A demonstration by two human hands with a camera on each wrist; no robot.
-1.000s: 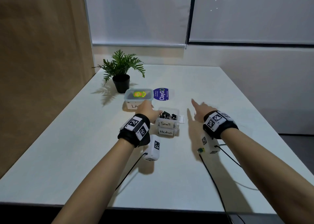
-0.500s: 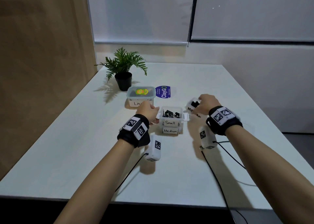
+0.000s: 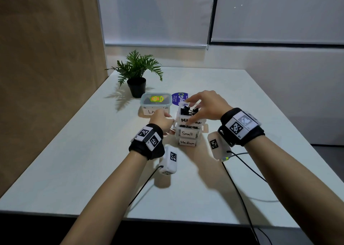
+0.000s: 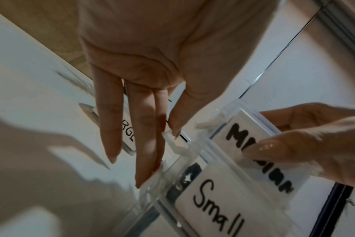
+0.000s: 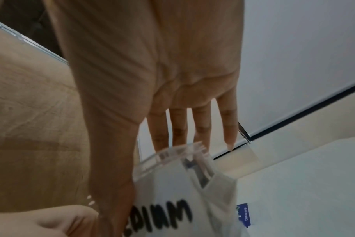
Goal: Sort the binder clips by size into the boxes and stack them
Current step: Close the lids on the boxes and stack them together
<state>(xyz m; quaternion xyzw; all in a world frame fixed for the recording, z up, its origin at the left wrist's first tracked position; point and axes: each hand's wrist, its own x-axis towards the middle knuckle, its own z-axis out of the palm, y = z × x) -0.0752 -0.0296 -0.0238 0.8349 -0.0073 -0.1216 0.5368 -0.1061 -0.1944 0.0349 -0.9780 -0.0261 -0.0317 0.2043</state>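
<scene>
Three small clear boxes stand stacked at mid-table in the head view. The bottom one (image 3: 187,143) reads "Medium" and the one above it (image 3: 187,133) reads "Small". My right hand (image 3: 193,110) grips the top "Medium" box (image 3: 191,122), thumb on its front label and fingers over the far rim. Black binder clips (image 3: 187,109) show inside it. My left hand (image 3: 168,122) touches the small box's left latch (image 4: 172,146) with straight fingers. A lidded "Large" box (image 3: 156,103) sits behind on the left.
A potted plant (image 3: 136,89) stands at the back left, beside a wooden wall panel. A round blue ClayGo label (image 3: 178,98) lies behind the stack. Cables (image 3: 240,194) trail from both wrists towards the table's near edge.
My right hand took a "Medium" box from the table's right and brought it over onto the small box. The left hand stayed at the stack's left side.
</scene>
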